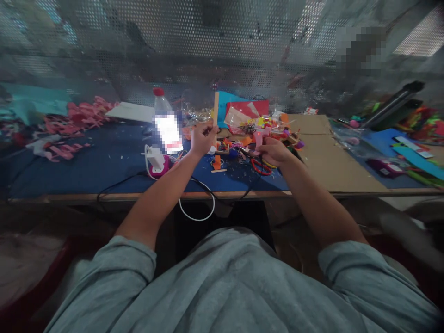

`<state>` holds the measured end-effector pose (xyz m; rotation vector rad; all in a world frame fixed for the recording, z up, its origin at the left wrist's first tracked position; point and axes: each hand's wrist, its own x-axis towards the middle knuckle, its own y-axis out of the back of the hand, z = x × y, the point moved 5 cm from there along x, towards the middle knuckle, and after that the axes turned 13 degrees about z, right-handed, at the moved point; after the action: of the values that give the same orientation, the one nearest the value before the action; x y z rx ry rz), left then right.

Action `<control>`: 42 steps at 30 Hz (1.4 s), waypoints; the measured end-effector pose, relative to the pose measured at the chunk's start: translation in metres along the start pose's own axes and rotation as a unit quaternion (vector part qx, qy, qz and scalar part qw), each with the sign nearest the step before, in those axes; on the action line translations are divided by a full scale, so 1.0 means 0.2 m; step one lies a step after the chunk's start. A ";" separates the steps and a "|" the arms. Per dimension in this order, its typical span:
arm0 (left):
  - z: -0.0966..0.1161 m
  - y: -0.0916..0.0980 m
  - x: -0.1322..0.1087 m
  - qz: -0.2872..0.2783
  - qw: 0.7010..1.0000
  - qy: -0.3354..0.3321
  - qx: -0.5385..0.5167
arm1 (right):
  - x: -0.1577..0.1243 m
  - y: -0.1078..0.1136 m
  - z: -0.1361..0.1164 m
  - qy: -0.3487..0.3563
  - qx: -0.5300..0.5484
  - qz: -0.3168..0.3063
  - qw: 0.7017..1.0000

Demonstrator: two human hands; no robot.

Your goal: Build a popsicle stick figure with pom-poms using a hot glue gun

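My left hand (201, 138) pinches the lower part of a thin, flat wooden stick (216, 110), which stands upright above the table. In my right hand (274, 151) is a small pink piece (258, 138), gripped between thumb and fingers; its exact kind is too small to make out. Below that hand lie scissors (261, 167) with red handles. An orange piece (217, 162) with a short wooden strip rests on the blue table between the two hands. Behind them spreads a pile of small colourful craft bits (263, 124).
A lit phone (168, 132) leans near a red-capped bottle (158, 92). White chargers (156, 158) sit in a magenta socket block, with cables hanging over the table edge. Pink pieces (83, 114) are heaped at left; cardboard (333, 162) lies at right. Perforated mesh (208, 51) rises behind.
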<state>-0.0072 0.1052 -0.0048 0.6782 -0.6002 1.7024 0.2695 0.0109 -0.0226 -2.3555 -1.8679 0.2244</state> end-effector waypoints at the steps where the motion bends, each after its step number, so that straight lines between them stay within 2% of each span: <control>1: 0.00 0.00 0.00 0.000 1.000 0.001 0.000 | -0.01 0.02 0.00 0.000 -0.001 0.001 1.000; 7: -0.01 0.00 0.00 0.004 1.000 0.009 0.002 | 0.01 0.09 0.03 -0.011 -0.010 0.011 1.000; 19: -0.04 -0.03 0.01 -0.014 0.999 0.037 -0.028 | 0.15 0.07 0.13 -0.013 -0.017 0.082 0.996; 28: -0.05 -0.03 0.02 -0.008 0.998 0.039 -0.045 | 0.11 0.16 0.13 0.012 0.006 0.126 0.992; 33: -0.04 -0.03 0.02 -0.013 0.998 0.038 -0.050 | 0.04 0.18 0.11 0.064 0.012 0.151 0.986; 37: -0.03 -0.05 0.01 -0.030 0.997 0.040 -0.059 | -0.04 0.05 0.08 0.114 0.009 0.121 0.986; 42: -0.01 -0.08 -0.04 -0.089 0.992 0.046 -0.077 | -0.05 -0.27 0.04 0.142 -0.042 0.025 0.989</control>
<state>0.0089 0.1051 -0.0110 0.5229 -0.5825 1.4969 0.2145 0.0141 -0.0194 -2.3429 -1.7160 -0.1792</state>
